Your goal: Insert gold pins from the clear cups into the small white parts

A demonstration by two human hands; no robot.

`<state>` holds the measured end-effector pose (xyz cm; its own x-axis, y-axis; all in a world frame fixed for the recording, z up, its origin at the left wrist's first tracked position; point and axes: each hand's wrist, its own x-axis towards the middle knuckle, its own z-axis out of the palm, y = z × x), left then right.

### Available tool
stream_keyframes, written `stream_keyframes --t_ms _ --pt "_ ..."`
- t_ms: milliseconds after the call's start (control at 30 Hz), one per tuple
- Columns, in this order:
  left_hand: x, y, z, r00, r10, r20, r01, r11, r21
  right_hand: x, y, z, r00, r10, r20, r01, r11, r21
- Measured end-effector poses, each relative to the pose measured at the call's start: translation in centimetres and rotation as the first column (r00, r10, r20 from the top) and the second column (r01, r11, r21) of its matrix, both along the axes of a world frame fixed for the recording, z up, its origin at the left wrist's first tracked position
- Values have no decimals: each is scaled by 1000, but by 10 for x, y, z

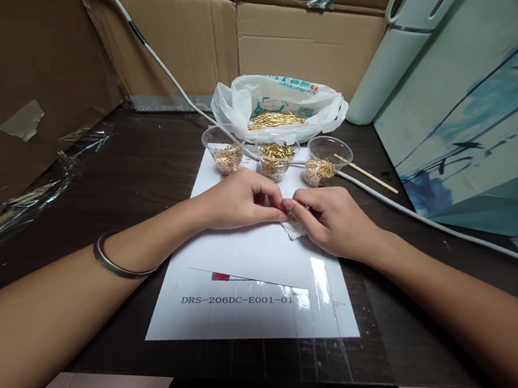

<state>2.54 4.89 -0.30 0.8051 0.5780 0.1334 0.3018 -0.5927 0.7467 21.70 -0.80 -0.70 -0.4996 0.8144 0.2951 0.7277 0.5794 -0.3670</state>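
Observation:
My left hand (244, 202) and my right hand (337, 221) meet fingertip to fingertip over a printed white sheet (235, 247). Both are closed in a pinch. Whatever lies between the left fingertips is too small to make out. A crumpled white tissue (293, 228) sticks out under the right fingers, which appear to grip it. Just beyond the hands stand three clear plastic cups in a row: the left cup (227, 153), the middle cup (275, 159) and the right cup (321, 166). Each holds small gold-coloured metal pins.
Behind the cups sits a white plastic bag (327, 115) with longer gold pins (278, 122) inside. A wooden stick (372, 176) lies to the right. A white cable (406, 204) crosses the dark table (144, 145). A white bottle (383, 71) stands at the back right, near cardboard walls (302, 44).

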Motion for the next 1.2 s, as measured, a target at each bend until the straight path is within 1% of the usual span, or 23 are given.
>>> stream_keyframes --t_ms 500,733,867,1100,1200 --pt "-1 2 -2 999 -8 48 10 999 -40 1 2 -3 996 45 75 -46 999 17" --pt "0 0 -2 999 25 37 -24 999 -21 0 1 -2 999 29 44 -29 1000 10" --pt "0 0 -2 998 39 41 -38 999 -32 0 1 -2 999 25 36 -25 1000 -7" --pt "0 0 -2 1000 20 21 -18 998 -66 0 -1 1 999 -20 -30 18 999 -36" --pt "-1 0 -1 1000 17 10 -17 998 -65 -1 0 1 999 -26 -27 25 999 -36"
